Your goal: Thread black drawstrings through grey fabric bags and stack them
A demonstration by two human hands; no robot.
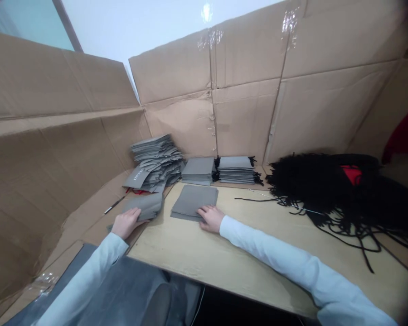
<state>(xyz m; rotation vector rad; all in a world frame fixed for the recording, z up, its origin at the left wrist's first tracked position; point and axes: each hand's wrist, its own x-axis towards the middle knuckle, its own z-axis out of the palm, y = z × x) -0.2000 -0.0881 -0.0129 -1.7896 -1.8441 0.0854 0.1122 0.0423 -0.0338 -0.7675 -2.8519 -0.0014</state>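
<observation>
As the left hand (125,223) grips a pouch (146,206), the right (211,218) touches a stack (193,201).

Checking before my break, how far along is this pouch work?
Done-looking: the corded stack of gray pouches at the back. In hand: the left hand grips a gray pouch; the right hand rests on a flat pile. Left: the loose gray pile and heap of black cords.
</observation>
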